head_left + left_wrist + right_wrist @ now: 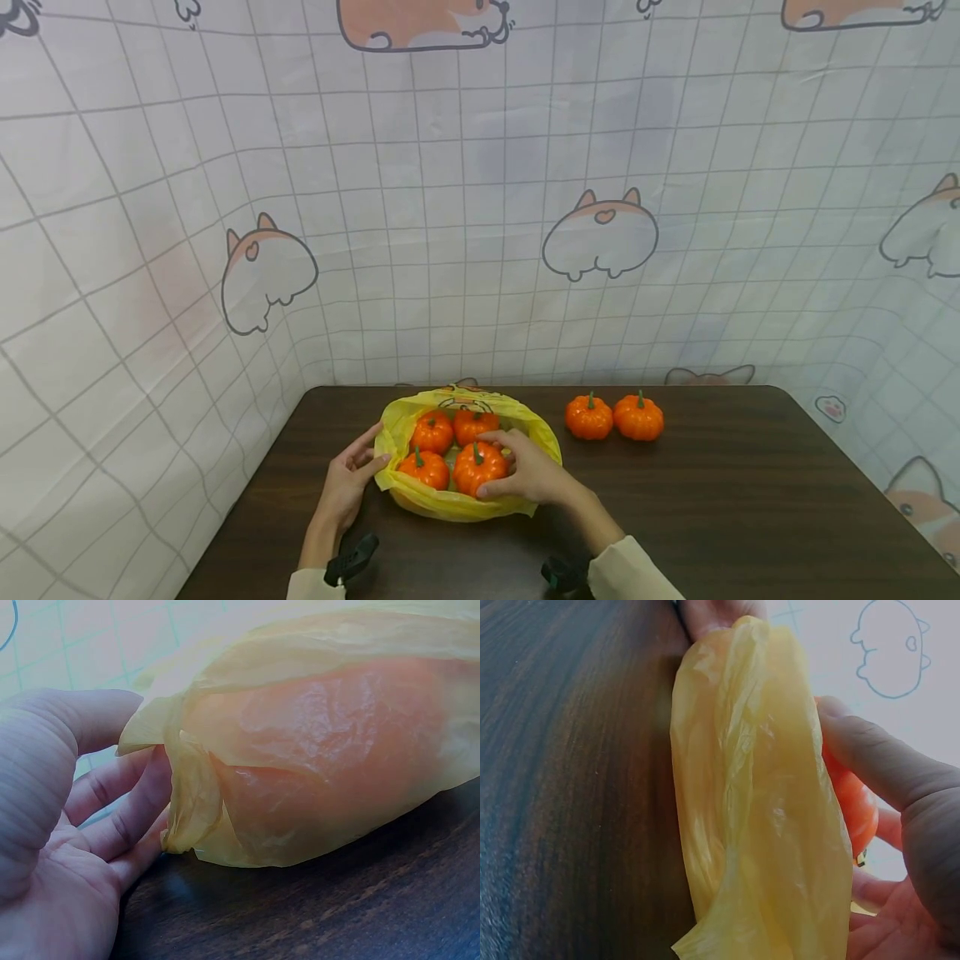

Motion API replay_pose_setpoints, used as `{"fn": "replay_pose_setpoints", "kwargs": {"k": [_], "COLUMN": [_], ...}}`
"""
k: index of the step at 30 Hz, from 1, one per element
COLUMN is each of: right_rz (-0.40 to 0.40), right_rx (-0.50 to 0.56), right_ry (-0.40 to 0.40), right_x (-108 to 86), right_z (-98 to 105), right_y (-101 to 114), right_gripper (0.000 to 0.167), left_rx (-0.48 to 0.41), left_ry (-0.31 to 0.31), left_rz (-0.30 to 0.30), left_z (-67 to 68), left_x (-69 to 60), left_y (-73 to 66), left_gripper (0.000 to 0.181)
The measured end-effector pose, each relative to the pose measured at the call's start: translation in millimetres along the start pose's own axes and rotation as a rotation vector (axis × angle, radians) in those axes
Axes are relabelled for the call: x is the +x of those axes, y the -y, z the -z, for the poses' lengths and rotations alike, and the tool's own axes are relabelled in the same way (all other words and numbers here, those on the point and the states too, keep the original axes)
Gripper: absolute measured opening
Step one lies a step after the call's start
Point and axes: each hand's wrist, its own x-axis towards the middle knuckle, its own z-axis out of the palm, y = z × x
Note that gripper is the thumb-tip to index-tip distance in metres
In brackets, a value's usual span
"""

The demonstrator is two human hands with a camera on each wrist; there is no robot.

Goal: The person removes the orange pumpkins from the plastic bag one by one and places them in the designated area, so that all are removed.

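A yellow plastic bag (465, 507) lies wide-mouthed on the table, with several small orange pumpkins inside. My left hand (347, 483) holds the bag's left edge; in the left wrist view the thumb (101, 720) laps over the rim while the fingers are behind the film. Reaching into the bag from the right, my right hand (536, 471) grips the front-right pumpkin (478, 471) by its side. Beside that one sit a front-left pumpkin (424, 470) and two rear ones. In the right wrist view the bag's wall (780, 795) hides most of the gripped pumpkin.
Two more orange pumpkins, one (588, 417) and another (639, 417), stand side by side at the table's back, right of the bag. The dark wooden table (720, 500) meets a white gridded cloth (450, 250) with cartoon dogs behind and at both sides.
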Motion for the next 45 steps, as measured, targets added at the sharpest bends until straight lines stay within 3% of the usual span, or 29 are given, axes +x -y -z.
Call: {"fn": "replay_pose_setpoints", "kwargs": {"k": [13,27,45], "right_rz": [0.003,0.024,-0.043], "right_rx": [-0.031,0.034,0.001], "right_ry": [-0.055,-0.110,-0.213], "right_x": [-0.6,-7.2,-15.6], "right_z": [5.8,20.9,43.8], "right_y": [0.2,9.8,11.4], "right_gripper": [0.081,0.075,0.079], "left_rx": [-0.006,-0.006,-0.007], "left_ry": [-0.003,0.006,-0.006], "left_rz": [0.004,-0.006,0.003], "left_z": [-2.1,-1.6,-1.0], "left_x": [0.9,1.3,1.1], "left_y": [-1.3,-0.2,-0.2], "left_gripper": [0.060,0.060,0.060]}}
